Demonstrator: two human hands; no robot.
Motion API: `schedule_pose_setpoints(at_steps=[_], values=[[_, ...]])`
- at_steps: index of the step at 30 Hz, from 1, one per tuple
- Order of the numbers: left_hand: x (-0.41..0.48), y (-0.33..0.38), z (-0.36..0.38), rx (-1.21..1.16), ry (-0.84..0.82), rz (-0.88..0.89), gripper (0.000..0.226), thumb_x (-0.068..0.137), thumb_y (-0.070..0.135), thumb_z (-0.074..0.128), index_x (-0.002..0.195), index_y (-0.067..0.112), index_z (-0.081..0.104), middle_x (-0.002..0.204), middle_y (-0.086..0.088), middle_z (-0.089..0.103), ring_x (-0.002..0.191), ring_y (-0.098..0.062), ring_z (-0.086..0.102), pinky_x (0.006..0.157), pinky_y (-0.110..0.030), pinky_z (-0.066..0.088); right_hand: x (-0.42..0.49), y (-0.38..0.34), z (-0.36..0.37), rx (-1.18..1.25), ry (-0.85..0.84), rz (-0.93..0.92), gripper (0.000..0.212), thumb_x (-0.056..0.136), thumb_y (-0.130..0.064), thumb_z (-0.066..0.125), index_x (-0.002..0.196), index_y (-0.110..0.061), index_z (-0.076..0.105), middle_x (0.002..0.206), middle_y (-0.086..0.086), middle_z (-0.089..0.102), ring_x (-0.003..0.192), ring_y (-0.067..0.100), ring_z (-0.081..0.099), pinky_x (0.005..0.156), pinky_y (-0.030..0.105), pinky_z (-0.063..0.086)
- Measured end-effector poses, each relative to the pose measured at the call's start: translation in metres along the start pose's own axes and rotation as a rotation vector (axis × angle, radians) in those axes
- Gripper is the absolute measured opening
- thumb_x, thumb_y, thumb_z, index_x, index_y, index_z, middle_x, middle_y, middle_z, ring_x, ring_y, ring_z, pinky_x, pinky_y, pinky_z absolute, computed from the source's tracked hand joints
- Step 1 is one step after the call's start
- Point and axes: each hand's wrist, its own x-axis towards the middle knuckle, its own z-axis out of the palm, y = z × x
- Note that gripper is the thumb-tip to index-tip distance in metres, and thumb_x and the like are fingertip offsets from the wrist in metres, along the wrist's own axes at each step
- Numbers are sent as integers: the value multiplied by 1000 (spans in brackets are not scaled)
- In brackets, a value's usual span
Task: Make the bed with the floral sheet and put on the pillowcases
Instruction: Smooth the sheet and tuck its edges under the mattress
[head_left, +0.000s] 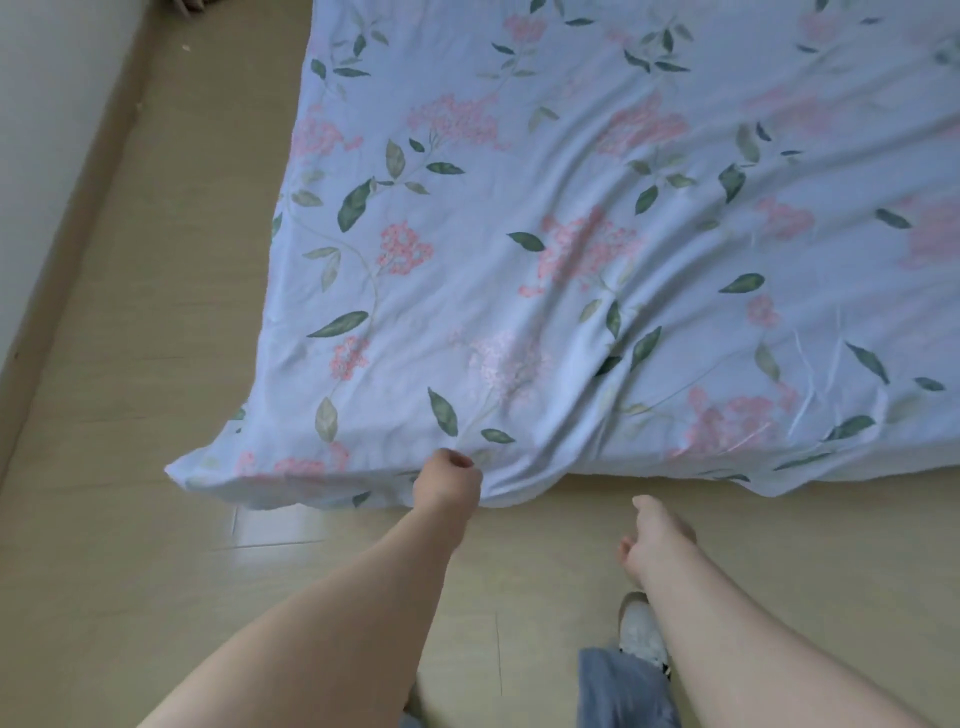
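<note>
- The pale blue cotton sheet printed with pink flower clusters and green leaves (519, 208) lies spread over the bed and fills the upper and right part of the view.
- Its near edge hangs over the side of the bed and down to the floor; its near left corner sticks out in a loose point over the floor.
- Long creases run across the cloth from the upper right down to the spot on the near edge where it is held.
- The left hand (449, 480) reaches forward with the arm stretched out, and its fingers are curled tight on a bunch of the sheet's near edge, just right of that corner.
- The right hand (657, 540) hangs over the floor just short of the sheet's edge, touching nothing; its fingers are loosely bent and hold nothing.
- Below the right forearm shows a white shoe (641, 631) and a blue denim trouser leg (623, 686).
- The light beige wooden plank floor (156, 571) lies along the left and near sides of the bed.
- A white wall (41, 130) with a beige skirting board (78, 208) runs along the far left.
</note>
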Motion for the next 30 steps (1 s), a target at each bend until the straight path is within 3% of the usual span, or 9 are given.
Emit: schedule_pose_setpoints(at_steps=[2,6,11,13,17,22,26,28,30], values=[[1,32,43,276,-16,191,23,89,9,44,105,18,58,99,-3,57,87,-22,55,67,-24,40,35,-34,-18,-338,60,-257,35,86,-7,57,120,-3,56,111,19,59,80,31,55,77,37,49],[0,82,114,591,-95,506,34,91,12,46,122,23,55,129,1,51,117,-21,51,87,-30,44,84,-93,-45,-1203,18,-850,45,87,-16,57,130,-22,47,137,7,42,125,31,42,97,35,39],[19,123,217,918,-63,557,52,88,17,55,137,25,39,144,6,38,132,-22,35,101,-33,31,168,-169,-66,-1653,-116,-1210,53,87,-18,55,134,-34,38,140,-4,39,132,22,33,102,32,30],[24,127,238,1041,-3,514,51,86,16,58,134,20,39,139,2,42,127,-25,39,98,-34,33,190,-178,-69,-1704,-183,-1332,49,82,-16,63,126,-31,50,127,-1,51,122,25,46,96,34,38],[27,132,244,1072,33,526,47,85,15,61,129,13,45,129,-8,51,119,-27,48,94,-34,37,212,-188,-67,-1674,-331,-1571,49,31,-5,88,75,-16,68,71,5,63,64,30,62,52,28,51],[21,151,241,1080,-82,433,30,94,17,44,122,16,54,120,-8,57,115,-27,52,84,-34,42,217,-214,-69,-1723,-579,-1415,11,81,-6,60,92,-5,62,101,16,58,98,31,57,76,35,45],[7,153,261,1045,-246,318,25,93,15,48,115,16,61,122,-12,57,112,-31,55,78,-31,39,217,-217,-88,-1916,-649,-1212,22,95,-11,43,109,-8,60,119,15,57,112,26,56,86,30,43],[-3,151,272,1062,-336,312,24,91,14,55,113,17,63,122,-12,57,112,-31,55,80,-31,41,223,-214,-107,-2000,-640,-1125,16,94,-9,43,94,-14,59,120,14,59,113,25,57,81,28,41],[-12,158,276,1095,-360,325,26,91,14,56,116,16,62,124,-12,57,115,-30,54,83,-30,41,223,-218,-119,-1979,-624,-1099,31,92,-7,44,65,-22,39,118,13,61,111,25,59,74,24,33]])
